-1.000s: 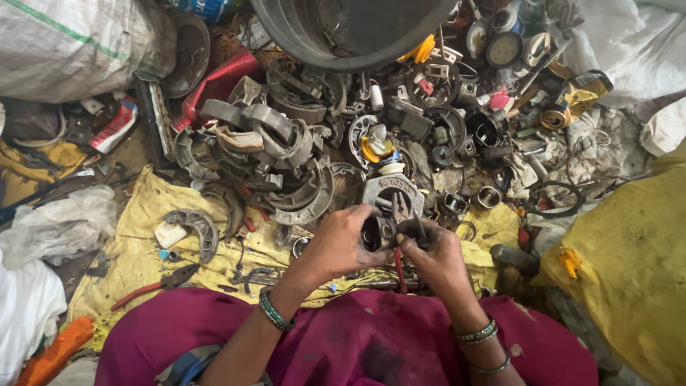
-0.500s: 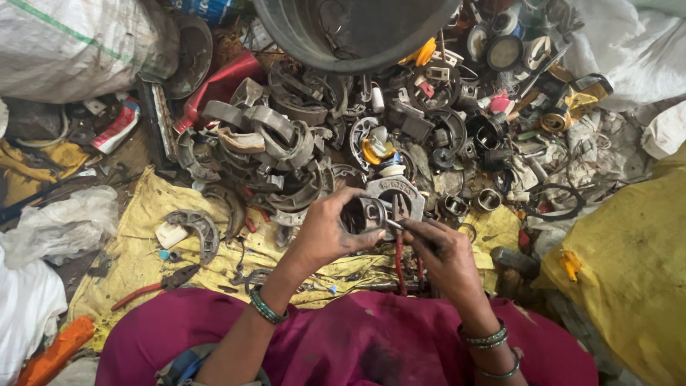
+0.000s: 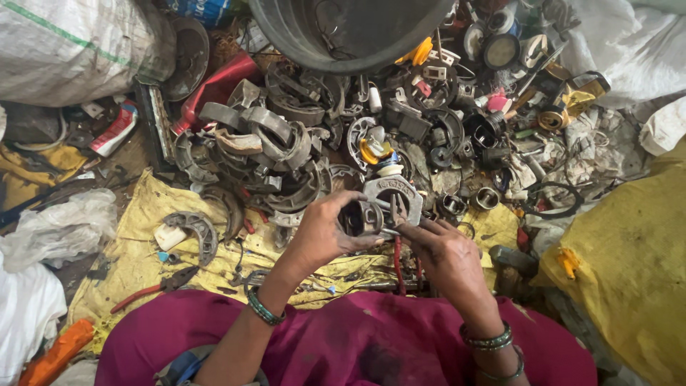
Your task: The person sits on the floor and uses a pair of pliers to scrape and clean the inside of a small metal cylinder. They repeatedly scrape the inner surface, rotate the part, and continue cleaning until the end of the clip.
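— Above our lap, what do we have?
— Our left hand (image 3: 323, 232) wraps around a small grey motor part (image 3: 363, 216), held just over the yellow sheet (image 3: 136, 250).
— And the other?
— Our right hand (image 3: 444, 256) grips red-handled pliers (image 3: 397, 236), tips at the part. Scrap metal (image 3: 279, 150) lies beyond, below a dark tub (image 3: 300, 36).

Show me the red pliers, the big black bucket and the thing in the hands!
Red pliers (image 3: 146, 292): head view, on the red handle.
Black bucket (image 3: 286, 36): head view, on its outer wall.
Metal part (image 3: 361, 216): head view, on its round dark body, held by left hand (image 3: 321, 236).
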